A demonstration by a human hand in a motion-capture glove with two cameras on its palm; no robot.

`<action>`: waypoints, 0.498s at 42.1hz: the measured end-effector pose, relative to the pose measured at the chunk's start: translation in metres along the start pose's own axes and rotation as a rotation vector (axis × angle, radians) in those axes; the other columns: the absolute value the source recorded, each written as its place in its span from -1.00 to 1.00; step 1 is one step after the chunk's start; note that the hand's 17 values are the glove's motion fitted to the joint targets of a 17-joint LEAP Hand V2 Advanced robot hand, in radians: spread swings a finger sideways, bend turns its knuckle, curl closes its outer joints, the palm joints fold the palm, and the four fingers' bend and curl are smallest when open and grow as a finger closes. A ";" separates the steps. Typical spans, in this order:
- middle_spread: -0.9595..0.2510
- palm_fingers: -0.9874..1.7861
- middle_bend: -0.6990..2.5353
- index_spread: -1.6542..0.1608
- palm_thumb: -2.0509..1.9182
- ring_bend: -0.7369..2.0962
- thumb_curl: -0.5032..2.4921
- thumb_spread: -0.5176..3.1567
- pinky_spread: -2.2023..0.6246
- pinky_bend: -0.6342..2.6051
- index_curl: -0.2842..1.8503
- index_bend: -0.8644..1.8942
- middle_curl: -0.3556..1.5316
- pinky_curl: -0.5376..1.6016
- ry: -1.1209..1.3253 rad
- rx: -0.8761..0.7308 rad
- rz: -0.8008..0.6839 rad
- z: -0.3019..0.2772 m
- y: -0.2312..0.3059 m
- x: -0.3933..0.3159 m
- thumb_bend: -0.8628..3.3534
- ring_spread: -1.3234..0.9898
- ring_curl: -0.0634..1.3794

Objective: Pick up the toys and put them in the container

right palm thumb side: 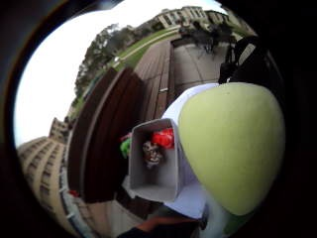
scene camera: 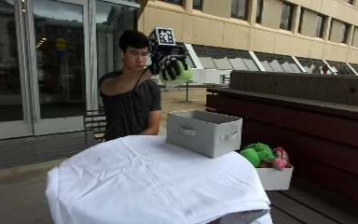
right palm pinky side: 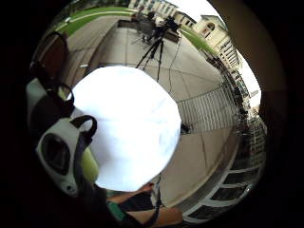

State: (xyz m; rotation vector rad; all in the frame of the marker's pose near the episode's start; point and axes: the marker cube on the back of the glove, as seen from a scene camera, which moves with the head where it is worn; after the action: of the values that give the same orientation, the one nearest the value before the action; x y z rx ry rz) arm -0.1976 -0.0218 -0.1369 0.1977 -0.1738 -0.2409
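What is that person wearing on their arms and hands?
The right hand wears a black glove with black straps and white plastic parts on the palm side, seen close up in the palm views. The arms are bare below the short sleeves of a dark grey T-shirt. The other hand is hidden from view.

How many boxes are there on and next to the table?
2. The grey container stands on the white-covered table. A small white box of toys sits beside the table, on the bench.

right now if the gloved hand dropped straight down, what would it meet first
Probably the grey container: the hand, gripping a green toy, is raised roughly above it, though depth is unclear, so it may meet the white tablecloth.
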 end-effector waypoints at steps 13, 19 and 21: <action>-0.23 0.48 -0.26 0.40 0.36 0.25 -0.04 -0.40 0.23 -0.05 -0.37 -0.15 0.02 -0.15 -0.011 -0.020 -0.135 0.008 0.031 -0.113 -0.49 -0.23 -0.30; -0.23 0.48 -0.28 0.39 0.36 0.24 -0.03 -0.39 0.23 -0.06 -0.35 -0.17 0.04 -0.14 -0.013 -0.003 -0.164 0.034 0.023 -0.130 -0.50 -0.23 -0.30; -0.24 0.48 -0.28 0.39 0.36 0.24 -0.02 -0.39 0.23 -0.06 -0.35 -0.19 0.05 -0.14 -0.003 0.003 -0.181 0.051 0.003 -0.118 -0.50 -0.23 -0.29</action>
State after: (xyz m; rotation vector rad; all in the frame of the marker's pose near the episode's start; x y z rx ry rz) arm -0.3199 0.0021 -0.1046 0.2158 -0.1597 -0.4211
